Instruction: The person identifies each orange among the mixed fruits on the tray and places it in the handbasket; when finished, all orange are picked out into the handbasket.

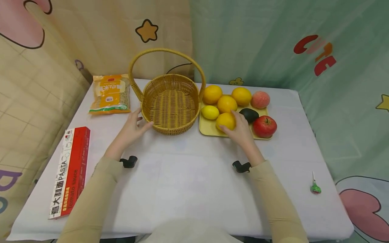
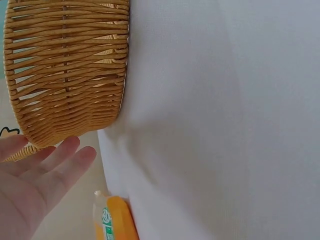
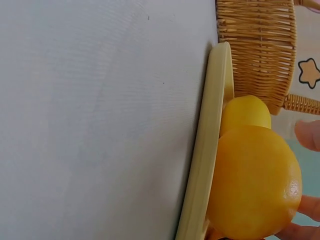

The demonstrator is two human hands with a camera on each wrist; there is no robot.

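Observation:
A round woven basket (image 1: 172,130) with a tall handle stands at the back middle. Beside its left rim is my left hand (image 1: 133,130), its fingers spread; in the left wrist view the fingertips (image 2: 86,154) lie close to the weave, and I cannot tell if they touch. My right hand (image 1: 242,131) reaches over the front of a yellow tray (image 1: 212,132), around an orange (image 1: 225,121) resting there. In the right wrist view, the thumb (image 3: 309,135) stands apart from this orange, while other fingers are partly hidden behind it.
Also on the tray are a lemon (image 1: 210,112), several more orange-yellow fruits, an avocado (image 1: 249,115), a peach (image 1: 260,100) and a red pomegranate-like fruit (image 1: 265,126). A bagged food packet (image 1: 110,94) and a red pasta box (image 1: 73,172) lie left, a lollipop (image 1: 315,187) right.

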